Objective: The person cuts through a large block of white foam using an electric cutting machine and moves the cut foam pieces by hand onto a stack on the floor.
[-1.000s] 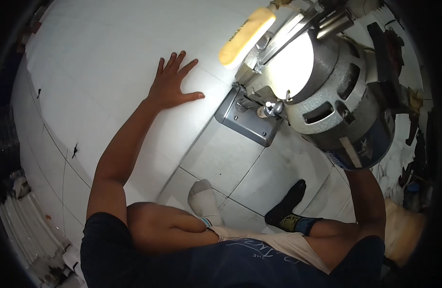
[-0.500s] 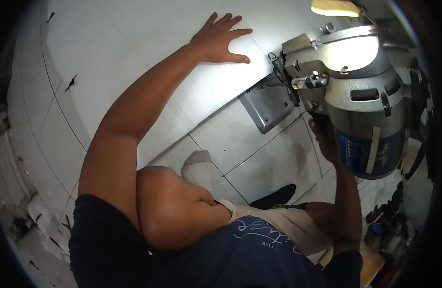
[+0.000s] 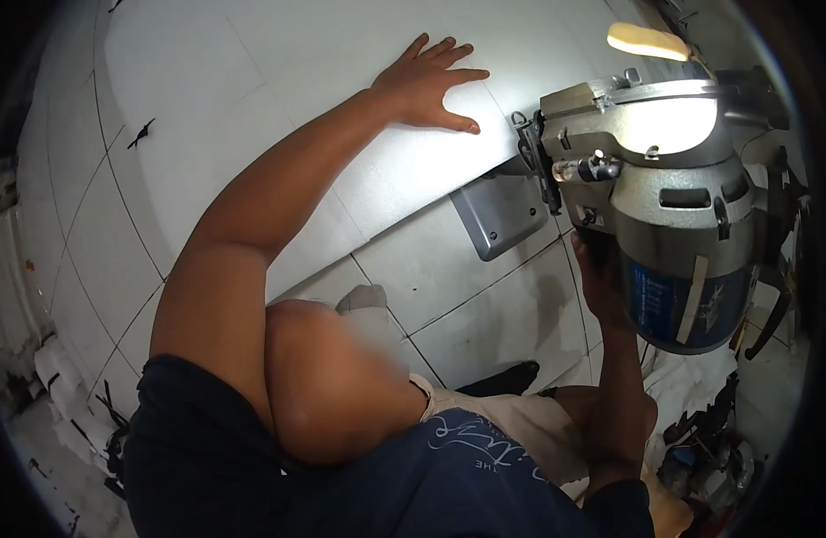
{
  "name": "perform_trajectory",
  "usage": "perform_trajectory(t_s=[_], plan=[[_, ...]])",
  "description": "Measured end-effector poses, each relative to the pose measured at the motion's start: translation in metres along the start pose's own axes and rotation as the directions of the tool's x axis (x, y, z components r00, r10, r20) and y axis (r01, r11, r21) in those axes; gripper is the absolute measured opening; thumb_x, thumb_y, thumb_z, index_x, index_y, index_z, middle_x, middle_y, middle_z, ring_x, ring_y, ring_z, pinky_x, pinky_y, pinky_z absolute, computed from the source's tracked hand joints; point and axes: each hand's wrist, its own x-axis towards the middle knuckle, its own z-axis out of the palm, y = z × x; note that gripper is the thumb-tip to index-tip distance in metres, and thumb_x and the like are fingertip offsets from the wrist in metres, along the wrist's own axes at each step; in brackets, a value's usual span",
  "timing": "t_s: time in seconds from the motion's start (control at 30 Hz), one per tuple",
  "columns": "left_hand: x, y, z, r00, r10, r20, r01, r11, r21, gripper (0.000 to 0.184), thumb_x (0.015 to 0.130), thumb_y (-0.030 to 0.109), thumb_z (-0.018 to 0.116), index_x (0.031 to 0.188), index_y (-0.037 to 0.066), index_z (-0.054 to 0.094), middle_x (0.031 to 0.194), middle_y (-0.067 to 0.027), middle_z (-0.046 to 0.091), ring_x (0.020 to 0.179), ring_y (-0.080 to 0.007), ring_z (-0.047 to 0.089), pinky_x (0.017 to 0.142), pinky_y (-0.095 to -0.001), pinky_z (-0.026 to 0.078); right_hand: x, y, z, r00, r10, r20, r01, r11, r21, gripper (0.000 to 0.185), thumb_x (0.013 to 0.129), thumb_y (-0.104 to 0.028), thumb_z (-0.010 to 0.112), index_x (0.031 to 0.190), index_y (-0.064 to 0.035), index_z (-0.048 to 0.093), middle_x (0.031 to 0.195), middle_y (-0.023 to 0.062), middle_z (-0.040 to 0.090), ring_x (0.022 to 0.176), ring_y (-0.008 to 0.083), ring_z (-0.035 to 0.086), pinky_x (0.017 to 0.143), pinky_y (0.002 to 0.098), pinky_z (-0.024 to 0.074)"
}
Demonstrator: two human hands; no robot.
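My left hand lies on the white tiled surface, fingers spread and nothing held. To its right stands a cutting machine with a grey metal motor housing and a blue-labelled lower end. A bright light shines on its upper part. My right hand reaches up beneath the machine, beside the blue end; its fingers are partly hidden behind the housing, and whether they grip anything cannot be made out. A grey metal base plate sits below the surface's edge.
A yellow handle-like piece is at the top right. White scraps and dark odds and ends lie at the lower right. More white cloth-like material is at the lower left. My feet rest on floor tiles.
The view has shifted and turned, so the machine appears further right and more upright. My right hand, hidden at first, now shows in part. My left hand stays spread on the surface.
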Motion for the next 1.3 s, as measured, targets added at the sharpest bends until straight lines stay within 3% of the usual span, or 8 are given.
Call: perform_trajectory(t_s=[0.3,0.4,0.5,0.57,0.67,1.0,1.07,1.3], plan=[[-0.001,-0.003,0.005,0.999,0.005,-0.049,-0.005,1.000,-0.007,0.086,0.072,0.070,0.066,0.144,0.030,0.042,0.155,-0.0099,0.028,0.146,-0.0299,0.019,0.121,-0.0500,0.009,-0.014,0.016,0.016,0.989,0.127,0.070,-0.140,0.961,0.238,0.032,0.092,-0.027,0.066,0.113,-0.0028,0.061,0.108,0.0156,0.065,0.099,0.0303,0.062,0.087,0.0386,0.0476],[0.001,-0.003,0.007,0.998,0.005,-0.062,-0.004,1.000,0.020,0.086,0.072,0.071,0.066,0.144,0.030,0.042,0.155,-0.0096,0.029,0.146,-0.0300,0.019,0.121,-0.0501,0.010,-0.014,0.027,0.022,0.963,-0.247,0.109,0.270,0.865,-0.422,0.035,0.092,-0.026,0.066,0.114,-0.0006,0.059,0.109,0.0180,0.064,0.100,0.0327,0.061,0.087,0.0389,0.0473],[0.003,-0.003,0.009,0.998,0.010,-0.063,-0.010,1.000,0.007,0.086,0.071,0.072,0.065,0.143,0.031,0.043,0.154,-0.0102,0.030,0.146,-0.0299,0.019,0.121,-0.0501,0.010,-0.005,0.021,0.015,0.969,0.206,0.136,-0.228,0.958,0.173,0.037,0.093,-0.026,0.065,0.116,0.0009,0.057,0.110,0.0190,0.063,0.100,0.0332,0.061,0.087,0.0392,0.0469],[0.002,-0.004,0.012,0.996,0.021,-0.081,-0.021,1.000,0.001,0.086,0.071,0.072,0.065,0.143,0.030,0.044,0.154,-0.0112,0.030,0.145,-0.0304,0.020,0.120,-0.0504,0.011,-0.017,0.045,0.023,0.870,-0.420,0.257,0.455,0.487,-0.745,0.035,0.093,-0.025,0.065,0.115,0.0014,0.057,0.109,0.0181,0.064,0.101,0.0309,0.061,0.087,0.0392,0.0465],[0.005,-0.004,0.015,0.996,0.032,-0.082,-0.033,0.999,-0.008,0.085,0.071,0.072,0.065,0.142,0.029,0.045,0.154,-0.0121,0.030,0.145,-0.0310,0.020,0.120,-0.0513,0.011,0.005,0.019,0.016,0.982,0.114,0.153,-0.137,0.979,0.152,0.034,0.093,-0.023,0.065,0.115,0.0016,0.058,0.107,0.0178,0.065,0.100,0.0289,0.062,0.085,0.0388,0.0471],[0.002,0.006,0.020,0.998,0.030,-0.062,-0.030,0.999,-0.013,0.088,0.069,0.073,0.065,0.141,0.027,0.046,0.153,-0.0119,0.032,0.145,-0.0316,0.021,0.120,-0.0526,0.010,0.007,0.028,0.029,0.990,0.132,0.042,-0.132,0.991,0.005,0.036,0.092,-0.024,0.067,0.114,0.0032,0.058,0.103,0.0196,0.067,0.095,0.0317,0.064,0.082,0.0404,0.0486],[0.001,0.003,0.018,0.996,0.033,-0.077,-0.035,0.999,-0.015,0.089,0.069,0.075,0.064,0.141,0.026,0.047,0.153,-0.0123,0.032,0.145,-0.0320,0.020,0.120,-0.0528,0.010,0.011,0.030,0.026,0.961,-0.238,0.141,0.276,0.801,-0.531,0.037,0.092,-0.025,0.067,0.113,0.0037,0.059,0.102,0.0205,0.067,0.095,0.0335,0.065,0.082,0.0415,0.0489],[0.000,0.013,0.016,0.998,0.040,-0.052,-0.041,0.999,-0.009,0.090,0.069,0.075,0.064,0.142,0.026,0.045,0.153,-0.0126,0.031,0.145,-0.0319,0.020,0.120,-0.0529,0.009,0.007,0.018,0.034,0.991,0.124,0.045,-0.124,0.992,-0.006,0.041,0.092,-0.029,0.066,0.117,0.0028,0.057,0.110,0.0222,0.064,0.102,0.0348,0.062,0.087,0.0408,0.0476]])
